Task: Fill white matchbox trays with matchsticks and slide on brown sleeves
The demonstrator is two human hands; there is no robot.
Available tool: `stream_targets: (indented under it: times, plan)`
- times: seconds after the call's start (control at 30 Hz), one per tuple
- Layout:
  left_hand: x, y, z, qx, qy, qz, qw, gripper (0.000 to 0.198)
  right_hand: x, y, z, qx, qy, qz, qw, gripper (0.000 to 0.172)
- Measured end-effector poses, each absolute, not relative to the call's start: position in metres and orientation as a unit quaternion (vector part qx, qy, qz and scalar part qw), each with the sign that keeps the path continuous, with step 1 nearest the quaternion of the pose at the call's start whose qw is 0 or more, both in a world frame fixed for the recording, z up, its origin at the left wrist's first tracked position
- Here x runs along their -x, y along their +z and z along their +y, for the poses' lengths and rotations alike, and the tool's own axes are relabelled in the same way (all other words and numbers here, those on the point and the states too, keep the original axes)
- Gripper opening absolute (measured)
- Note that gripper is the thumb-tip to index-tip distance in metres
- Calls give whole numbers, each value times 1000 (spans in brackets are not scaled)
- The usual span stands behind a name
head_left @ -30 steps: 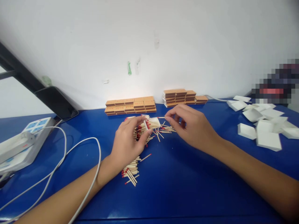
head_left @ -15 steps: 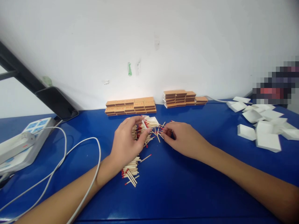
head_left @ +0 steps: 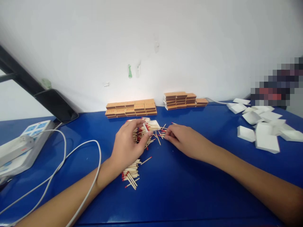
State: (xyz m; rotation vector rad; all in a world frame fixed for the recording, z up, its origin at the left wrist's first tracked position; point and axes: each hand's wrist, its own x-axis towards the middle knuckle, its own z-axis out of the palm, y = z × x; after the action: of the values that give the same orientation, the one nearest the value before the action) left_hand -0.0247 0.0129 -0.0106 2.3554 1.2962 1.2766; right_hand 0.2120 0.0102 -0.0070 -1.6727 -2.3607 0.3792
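The left hand [head_left: 127, 145] is curled around a small white cardboard tray [head_left: 155, 125], thumb on one side and fingers on the other. The tray is tipped up just past its fingertips, with red-tipped wooden matches [head_left: 159, 136] strewn on the blue surface [head_left: 189, 189] between the two hands. The right hand [head_left: 187, 142] lies low, its bent fingertips on those matches; I cannot tell whether it has one pinched. A second heap of matches [head_left: 130, 172] sits by the left wrist. Stacked brown matchboxes [head_left: 131, 108] stand beyond the hands.
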Motion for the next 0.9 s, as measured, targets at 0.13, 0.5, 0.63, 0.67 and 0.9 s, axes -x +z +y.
stream_targets:
  times: [0.13, 0.5, 0.63, 0.67, 0.9]
  plan:
    - [25, -10, 14, -788, 426, 438, 82, 31, -219, -6, 13, 560, 118, -809, 135, 15]
    - [25, -11, 15, -789, 426, 435, 77, 32, -228, -1, 20, 490, 74, -818, 292, 15]
    - [25, -10, 14, -791, 421, 437, 81, 32, -225, 6, 19, 462, 85, -814, 343, 11]
    - [25, -9, 13, -792, 420, 436, 81, 31, -225, 8, 18, 451, 82, -816, 352, 10]
    - [26, -12, 14, -798, 408, 438, 72, 32, -222, 13, 15, 419, 64, -821, 382, 11]
